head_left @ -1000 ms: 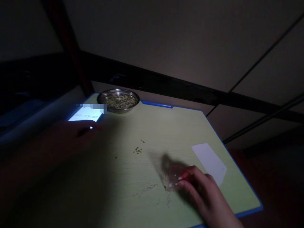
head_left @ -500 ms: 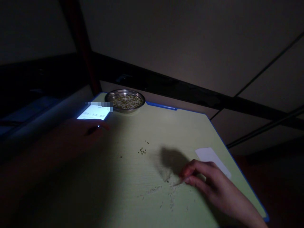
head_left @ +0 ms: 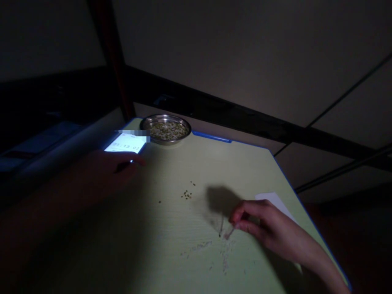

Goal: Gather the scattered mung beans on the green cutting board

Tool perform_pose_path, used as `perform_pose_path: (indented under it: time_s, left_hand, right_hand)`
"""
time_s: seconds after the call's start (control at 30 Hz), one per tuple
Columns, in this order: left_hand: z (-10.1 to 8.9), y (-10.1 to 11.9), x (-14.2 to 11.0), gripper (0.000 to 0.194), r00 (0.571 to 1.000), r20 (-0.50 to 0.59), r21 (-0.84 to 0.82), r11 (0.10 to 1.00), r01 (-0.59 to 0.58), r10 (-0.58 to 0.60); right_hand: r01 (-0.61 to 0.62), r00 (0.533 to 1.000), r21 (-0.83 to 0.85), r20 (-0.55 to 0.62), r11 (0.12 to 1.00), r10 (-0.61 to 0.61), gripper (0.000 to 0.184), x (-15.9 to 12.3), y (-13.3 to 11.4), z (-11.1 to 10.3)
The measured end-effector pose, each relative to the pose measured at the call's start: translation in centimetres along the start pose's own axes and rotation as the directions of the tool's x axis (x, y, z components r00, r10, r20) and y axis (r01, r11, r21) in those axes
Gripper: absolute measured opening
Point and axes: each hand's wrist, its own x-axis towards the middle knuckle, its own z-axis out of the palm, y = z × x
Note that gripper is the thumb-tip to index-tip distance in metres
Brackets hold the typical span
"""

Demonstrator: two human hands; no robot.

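Note:
My right hand [head_left: 257, 222] is closed in a pinch on a thin stick [head_left: 231, 232], its tip low over the tabletop [head_left: 174, 237]. Beside the tip is one dark green seed [head_left: 219, 235]; a thin dark line, perhaps the stick's shadow, meets it. Small pale grains [head_left: 226, 255] lie scattered just below. Farther left sits a little group of green seeds [head_left: 186, 195], probably beans. In deep shadow, my left hand [head_left: 101, 167] is at the near end of a lit phone [head_left: 127, 143] and covers part of it. Its fingers are too dark to tell their grip.
A metal bowl [head_left: 165, 141] with mixed pale grains and green seeds stands at the far left corner. White paper [head_left: 280, 204] lies partly under my right hand. A blue strip [head_left: 211, 136] runs along the far table edge, close to the wall.
My right hand has shifted slightly up and left, and the stick shows more steeply tilted. The whole view has moved a little; my left hand stays by the phone.

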Motion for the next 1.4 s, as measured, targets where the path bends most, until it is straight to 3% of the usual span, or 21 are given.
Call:
perform_pose_path:
  time_s: [0.1,0.33,0.47,0.7,1.0,1.4]
  left_hand:
    - [0.1,-0.1,0.1,0.052,1.000,-0.006,0.001,1.000,-0.002,0.002]
    - [0.2,-0.3,0.2,0.054,1.000,-0.004,0.010,1.000,-0.008,0.008]
    - [0.0,-0.1,0.0,0.053,1.000,-0.003,-0.009,1.000,0.007,-0.007]
    - [-0.1,0.2,-0.1,0.054,1.000,-0.013,-0.024,1.000,0.001,-0.001]
    - [0.1,-0.3,0.1,0.050,0.999,-0.019,-0.006,1.000,-0.029,0.029]
    - [-0.7,0.6,-0.6,0.050,0.999,0.035,-0.018,1.000,0.007,-0.007]
  right_hand:
    - [0.005,1.000,-0.003,0.019,1.000,-0.005,0.014,0.3,0.0,0.3]
    - [0.094,0.991,0.046,-0.096,0.994,-0.090,0.011,1.1,-0.4,0.0]
    - [0.063,0.994,0.033,-0.090,0.997,-0.060,0.012,0.8,0.3,-0.3]
    - [0.059,0.995,0.058,-0.084,0.997,-0.054,0.009,2.3,0.2,1.2]
    - [0.065,0.975,0.053,-0.218,0.996,-0.052,0.013,2.4,0.5,0.5]
    - [0.131,0.977,0.067,-0.178,0.989,-0.117,0.011,5.0,0.3,2.0]
